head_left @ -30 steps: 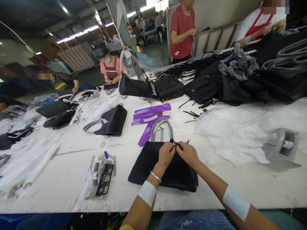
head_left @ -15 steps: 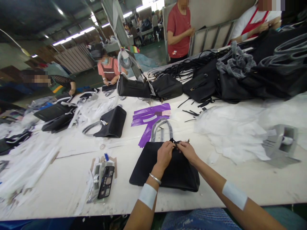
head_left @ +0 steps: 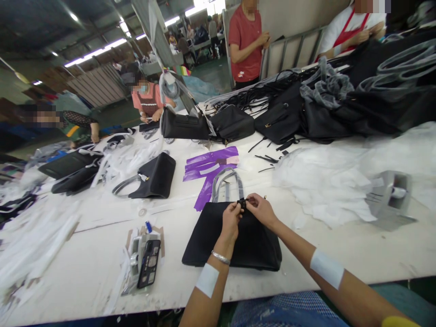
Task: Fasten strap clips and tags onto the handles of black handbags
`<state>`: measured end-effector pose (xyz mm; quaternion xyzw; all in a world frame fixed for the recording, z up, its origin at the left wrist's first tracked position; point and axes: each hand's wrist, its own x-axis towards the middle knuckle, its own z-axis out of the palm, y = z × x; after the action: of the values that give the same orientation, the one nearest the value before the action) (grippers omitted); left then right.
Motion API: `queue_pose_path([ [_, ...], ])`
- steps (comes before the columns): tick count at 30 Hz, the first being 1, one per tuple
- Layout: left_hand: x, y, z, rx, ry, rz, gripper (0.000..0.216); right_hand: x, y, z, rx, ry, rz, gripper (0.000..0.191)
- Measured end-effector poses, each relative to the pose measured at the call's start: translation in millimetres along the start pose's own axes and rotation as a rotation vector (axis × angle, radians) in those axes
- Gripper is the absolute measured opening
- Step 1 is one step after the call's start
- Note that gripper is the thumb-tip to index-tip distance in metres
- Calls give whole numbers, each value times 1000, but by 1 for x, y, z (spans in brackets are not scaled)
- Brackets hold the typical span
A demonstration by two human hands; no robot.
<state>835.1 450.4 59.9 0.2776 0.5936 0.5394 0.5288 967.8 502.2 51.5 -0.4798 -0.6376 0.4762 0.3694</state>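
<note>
A black handbag (head_left: pixel 207 236) lies on the white table in front of me, its two handles (head_left: pixel 227 175) wrapped in clear plastic and pointing away. Over its top edge, my left hand (head_left: pixel 232 217) pinches a small black strap (head_left: pixel 241 203) near the base of a handle. My right hand (head_left: pixel 259 209) grips the same strap from the other side, thumb and fingers closed. The exact form of the strap end is too small to make out. Purple tape strips (head_left: pixel 207 175) lie on the table just beyond the handles.
To my left are a phone (head_left: pixel 149 263) and a tape dispenser (head_left: pixel 134 256). Another black handbag (head_left: pixel 158 175) stands farther off. White wrapping sheets (head_left: pixel 320 181) and a grey tape dispenser (head_left: pixel 391 195) lie at right. Black bags (head_left: pixel 282 120) pile up behind; several co-workers stand around the table.
My hands have shifted slightly apart at the bag's top edge, and the small black strap between them now shows more. The whole view has moved a little; the handbag stays put.
</note>
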Motion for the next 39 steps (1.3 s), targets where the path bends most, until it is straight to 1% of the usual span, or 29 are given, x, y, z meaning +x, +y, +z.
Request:
queue_pose_path([
  [1, 1, -1, 0, -74, 5, -41, 30, 0, 0, 3, 76, -4, 72, 16],
  [3, 1, -2, -1, -137, 15, -64, 32, 0, 0, 9, 207, -20, 177, 17],
  [5, 0, -1, -2, -123, 16, -45, 33, -2, 1, 13, 270, -31, 207, 19],
  [7, -2, 0, -3, -85, 12, -18, 33, -2, 4, 14, 247, -20, 185, 19],
  [11, -4, 2, -1, -42, 17, 15, 30, -2, 8, 11, 117, -2, 131, 17],
  [15, -5, 2, -1, -47, -12, 19, 28, -1, 8, 6, 139, -46, 118, 15],
  [17, -5, 3, -2, -33, -30, 23, 28, -2, 7, 4, 153, -70, 75, 16],
  [20, -8, 9, -3, 44, -30, 65, 29, -3, 2, 3, 111, -82, -33, 31],
  [21, -10, 12, -2, 77, -20, 79, 29, -3, 0, 3, 80, -85, -76, 34],
  [23, -13, 19, -1, 147, 15, 100, 31, -5, -4, 3, 36, -106, -142, 32],
  [25, -16, 27, 1, 198, 53, 106, 31, -8, -8, 5, 66, -148, -158, 34],
  [27, -19, 33, 3, 214, 76, 104, 31, -12, -11, 9, 119, -168, -142, 50],
  [28, -20, 35, 3, 213, 80, 99, 31, -13, -13, 10, 121, -154, -148, 57],
  [29, -21, 37, 3, 209, 83, 94, 31, -14, -14, 11, 95, -126, -171, 61],
  [30, -22, 38, 2, 205, 85, 92, 31, -15, -14, 12, 47, -93, -208, 61],
  [32, -23, 39, 1, 199, 94, 82, 32, -13, -11, 12, -89, -47, -306, 48],
  [34, -25, 40, -1, 193, 108, 62, 34, -9, -6, 8, -240, -48, -384, 37],
  [36, -28, 42, -2, 177, 115, 46, 35, -3, 2, 2, -392, -73, -407, 31],
  [39, -33, 46, -2, 130, 83, 86, 34, 5, 15, -8, -561, -102, -350, 27],
])
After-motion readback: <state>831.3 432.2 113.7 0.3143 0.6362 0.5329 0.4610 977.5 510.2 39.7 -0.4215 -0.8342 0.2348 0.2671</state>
